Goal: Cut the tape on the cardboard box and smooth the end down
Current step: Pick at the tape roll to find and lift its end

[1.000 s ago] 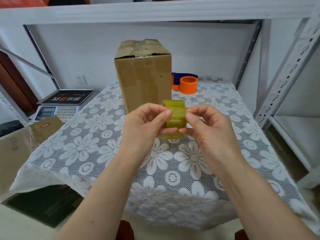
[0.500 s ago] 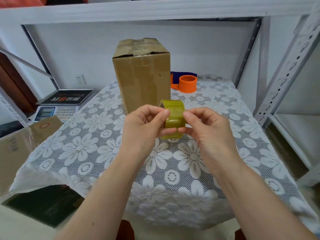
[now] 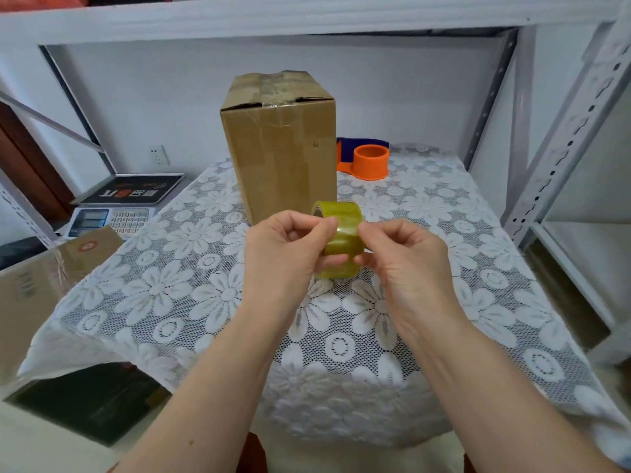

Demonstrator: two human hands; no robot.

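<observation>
A tall brown cardboard box (image 3: 283, 148) stands upright on the lace-covered table (image 3: 177, 295), with clear tape across its top flaps and partway down its front. In front of the box I hold a yellowish roll of clear tape (image 3: 341, 230) above the table. My left hand (image 3: 286, 257) grips the roll from the left, fingers curled over its rim. My right hand (image 3: 403, 261) pinches the roll's outer surface on the right side. No loose tape end is clearly visible.
An orange and blue tape dispenser (image 3: 367, 158) lies behind the box at the right. A weighing scale (image 3: 116, 213) and another carton (image 3: 41, 285) are off the table's left side. White metal shelf posts (image 3: 560, 141) rise at the right.
Both hands have stayed at the roll. My fingers have shifted slightly on it, and the roll has turned a little in my grip.
</observation>
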